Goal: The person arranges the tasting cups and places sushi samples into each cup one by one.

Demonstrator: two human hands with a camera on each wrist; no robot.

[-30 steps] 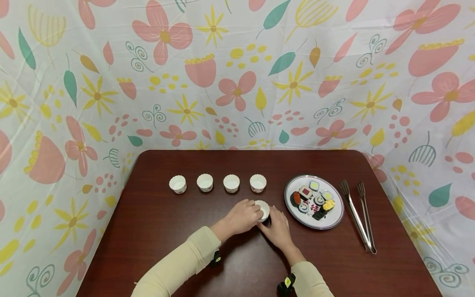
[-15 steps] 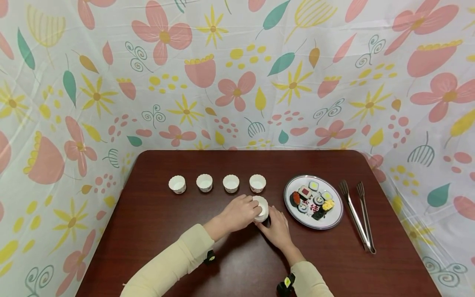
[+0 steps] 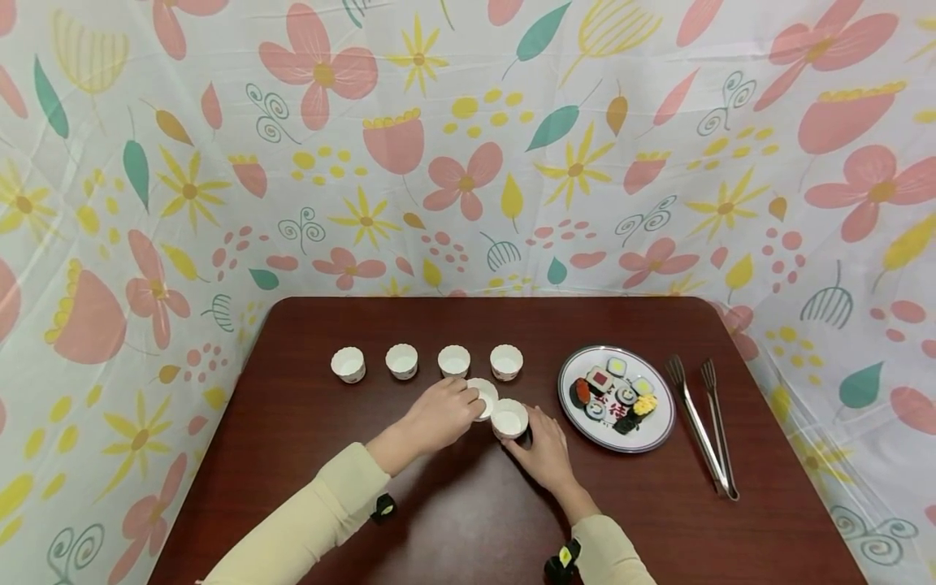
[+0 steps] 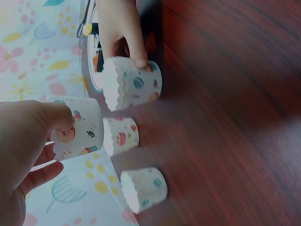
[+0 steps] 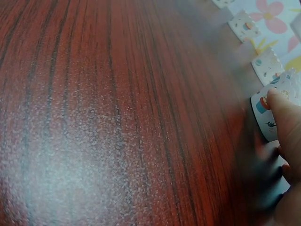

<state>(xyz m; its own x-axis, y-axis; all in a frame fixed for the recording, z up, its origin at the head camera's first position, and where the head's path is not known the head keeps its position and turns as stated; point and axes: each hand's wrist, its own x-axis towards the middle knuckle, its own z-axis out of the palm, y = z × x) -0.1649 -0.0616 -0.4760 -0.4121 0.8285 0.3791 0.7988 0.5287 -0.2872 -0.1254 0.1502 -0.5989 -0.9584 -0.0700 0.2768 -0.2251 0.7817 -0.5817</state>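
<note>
My left hand (image 3: 442, 413) pinches a white paper baking cup (image 3: 486, 400) between thumb and fingers, clear of the table; in the left wrist view this cup (image 4: 87, 134) is tipped on its side to the camera and shows printed cakes and leaves. Close on its right, my right hand (image 3: 544, 453) grips a stack of the same baking cups (image 3: 509, 420). Several layered scalloped rims show on the stack (image 4: 134, 87) in the left wrist view. How many cups it holds, I cannot tell. Only the thumb side of the right hand (image 5: 289, 136) shows in the right wrist view.
Several single baking cups stand in a row behind the hands, from the leftmost cup (image 3: 348, 365) to the rightmost cup (image 3: 506, 362). To the right are a plate (image 3: 658, 426) of sushi pieces and metal tongs (image 3: 705, 431). A flowered cloth (image 3: 468, 162) hangs behind the table.
My left hand has drawn one baking cup off the stack and moved left with it. My right hand stays in place, holding the stack.
</note>
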